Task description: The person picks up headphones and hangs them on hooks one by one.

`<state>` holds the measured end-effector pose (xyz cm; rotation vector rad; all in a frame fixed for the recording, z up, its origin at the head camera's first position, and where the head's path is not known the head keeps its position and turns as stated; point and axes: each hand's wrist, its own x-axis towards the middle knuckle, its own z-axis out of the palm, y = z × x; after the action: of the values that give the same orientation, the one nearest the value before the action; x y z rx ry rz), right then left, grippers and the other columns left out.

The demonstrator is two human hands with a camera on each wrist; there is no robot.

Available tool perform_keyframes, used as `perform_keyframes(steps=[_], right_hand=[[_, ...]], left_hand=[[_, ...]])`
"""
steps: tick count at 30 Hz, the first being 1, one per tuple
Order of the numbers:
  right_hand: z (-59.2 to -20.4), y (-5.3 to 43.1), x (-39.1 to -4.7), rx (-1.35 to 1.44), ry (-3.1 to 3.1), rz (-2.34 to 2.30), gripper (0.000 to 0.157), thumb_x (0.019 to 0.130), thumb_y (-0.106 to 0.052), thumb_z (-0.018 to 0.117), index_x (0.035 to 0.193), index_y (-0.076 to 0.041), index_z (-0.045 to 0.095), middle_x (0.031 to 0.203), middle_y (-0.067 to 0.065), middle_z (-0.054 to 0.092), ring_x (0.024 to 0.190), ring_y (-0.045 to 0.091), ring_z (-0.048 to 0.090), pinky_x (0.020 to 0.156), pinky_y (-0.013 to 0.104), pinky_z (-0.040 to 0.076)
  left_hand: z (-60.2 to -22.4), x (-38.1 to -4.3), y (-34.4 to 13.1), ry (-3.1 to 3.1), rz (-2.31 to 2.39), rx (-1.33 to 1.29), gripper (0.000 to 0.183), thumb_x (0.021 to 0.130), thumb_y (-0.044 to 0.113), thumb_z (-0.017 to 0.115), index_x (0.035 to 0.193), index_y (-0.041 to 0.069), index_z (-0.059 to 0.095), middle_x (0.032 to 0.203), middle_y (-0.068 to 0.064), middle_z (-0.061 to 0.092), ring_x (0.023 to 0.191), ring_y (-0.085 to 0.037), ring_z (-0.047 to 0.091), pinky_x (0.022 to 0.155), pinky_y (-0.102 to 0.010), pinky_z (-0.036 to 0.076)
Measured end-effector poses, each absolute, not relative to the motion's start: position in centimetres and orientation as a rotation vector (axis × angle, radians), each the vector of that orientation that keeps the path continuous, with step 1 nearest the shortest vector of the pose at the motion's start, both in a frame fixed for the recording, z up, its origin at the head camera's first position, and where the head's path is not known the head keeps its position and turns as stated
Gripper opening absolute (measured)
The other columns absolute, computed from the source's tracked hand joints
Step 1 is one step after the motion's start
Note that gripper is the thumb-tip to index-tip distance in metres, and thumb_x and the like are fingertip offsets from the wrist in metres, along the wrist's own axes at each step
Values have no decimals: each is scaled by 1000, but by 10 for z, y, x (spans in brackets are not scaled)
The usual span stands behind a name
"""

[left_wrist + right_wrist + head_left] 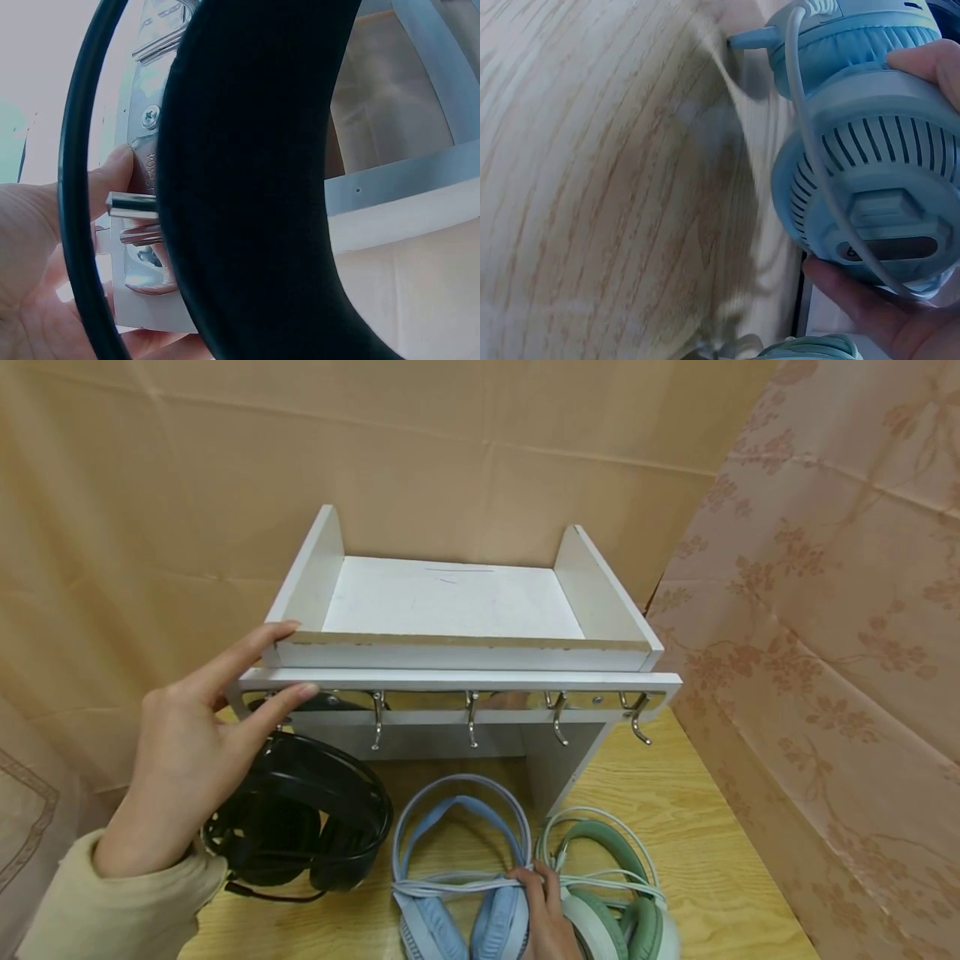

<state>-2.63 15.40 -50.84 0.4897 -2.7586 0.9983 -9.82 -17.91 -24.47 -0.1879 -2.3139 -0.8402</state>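
Note:
My left hand (183, 747) grips the left end of a white hook rail (480, 678), its thumb across the front face. A black headset (326, 777) with a microphone boom hangs right by that hand at the leftmost hook. In the left wrist view, its dark headband (247, 180) covers part of the metal rail plate and hook (133, 205). My right hand (551, 914) holds a pair of light-blue headphones (498, 922) by one ear cup, with a pale cable wound around them. In the right wrist view, thumb and fingers span the slotted blue cup (877, 172).
Green-and-white headphones (645, 931) lie on the wood-grain table (690, 827), just right of the blue pair. Several metal hooks (472, 720) line the rail below a white shelf (450, 602). Beige cloth (480, 452) hangs behind; patterned cloth (847, 610) covers the right side.

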Motion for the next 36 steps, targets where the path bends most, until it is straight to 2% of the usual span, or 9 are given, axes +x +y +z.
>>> perform_keyframes(steps=[3,7,11,15,26,29,32,34,36], right_hand=[[-508,154,-26,491,-2758,1021,98,58,-92,38,131,-26,38,133,21,31,108,26,50,75,26,49],[-508,150,-26,471,-2724,1046,96,60,-91,30,129,-25,39,133,23,30,104,27,52,68,22,48],[-501,148,-26,362,-2811,1092,89,61,-84,53,128,-28,38,137,22,26,103,28,53,66,23,48],[-492,147,-24,264,-2914,1080,93,52,-70,75,127,-30,36,139,20,25,103,25,53,67,27,49],[-500,144,-21,292,-2766,974,92,51,-70,75,122,-21,43,132,25,28,99,31,56,61,28,49],[-499,142,-18,247,-2753,964,94,48,-66,78,123,-21,44,133,26,29,99,34,56,62,34,51],[-498,132,-10,89,-2720,842,76,60,-47,80,120,-21,43,131,25,29,98,38,55,64,43,51],[-498,125,-7,-21,-2707,790,74,58,-34,83,119,-20,42,131,25,28,100,40,53,67,49,50],[-499,111,-4,-304,-2677,712,66,64,-17,80,117,-16,39,129,25,27,101,44,50,72,56,48]], left_hand=[[-244,-98,-179,-2321,-858,-187,58,74,24,78,125,40,56,106,-10,64,42,1,17,36,-22,17],[-243,-97,-179,-2336,-867,-179,58,74,25,77,125,41,55,112,-11,62,41,-1,20,36,-22,18],[-244,-96,-179,-2338,-868,-180,58,75,24,77,125,41,55,116,-11,62,40,-3,25,36,-22,19],[-244,-96,-179,-2323,-864,-194,58,74,22,78,125,39,56,111,-11,63,40,-1,27,36,-21,20],[-244,-96,-179,-2311,-853,-203,57,74,22,77,125,38,56,106,-11,64,41,2,27,37,-20,20],[-244,-97,-179,-2312,-854,-203,58,74,22,78,125,37,56,107,-12,64,40,1,27,37,-20,19],[-245,-97,-179,-2318,-849,-199,58,73,23,78,125,38,56,113,-12,63,40,0,23,37,-21,18],[-245,-97,-179,-2324,-849,-200,58,74,23,78,126,37,56,115,-13,62,41,-1,25,37,-21,18],[-245,-97,-179,-2326,-848,-199,58,74,23,77,126,37,56,113,-13,63,42,-2,26,37,-21,19]])
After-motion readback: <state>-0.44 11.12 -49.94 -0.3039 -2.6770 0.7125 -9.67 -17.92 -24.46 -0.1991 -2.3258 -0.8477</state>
